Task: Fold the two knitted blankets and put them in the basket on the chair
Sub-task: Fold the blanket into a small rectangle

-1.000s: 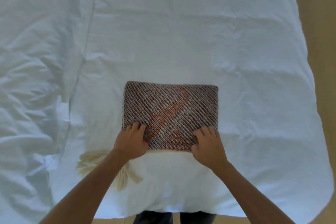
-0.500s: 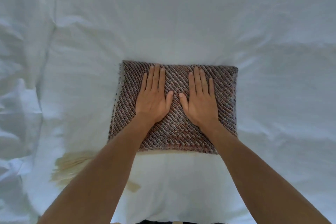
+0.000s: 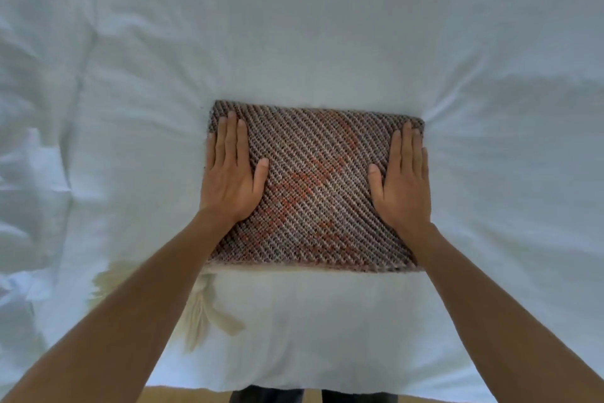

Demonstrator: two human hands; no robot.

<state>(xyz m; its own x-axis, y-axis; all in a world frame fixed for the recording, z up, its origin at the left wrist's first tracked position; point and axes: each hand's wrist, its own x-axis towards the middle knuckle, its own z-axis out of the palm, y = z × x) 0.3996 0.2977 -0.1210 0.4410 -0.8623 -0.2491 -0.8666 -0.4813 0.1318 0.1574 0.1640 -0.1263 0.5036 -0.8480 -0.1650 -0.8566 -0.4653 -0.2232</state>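
Covering almost the whole view, a white bed sheet (image 3: 327, 36) lies wrinkled under a folded brown-and-orange knitted blanket (image 3: 315, 187) near its front edge. The left hand (image 3: 230, 178) and right hand (image 3: 403, 185) lie flat on the blanket's two ends, fingers straight, gripping nothing. Cream tassels (image 3: 209, 314) show beneath the left forearm.

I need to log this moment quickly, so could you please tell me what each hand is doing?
Left hand: open, flat on the folded blanket.
Right hand: open, flat on it too.
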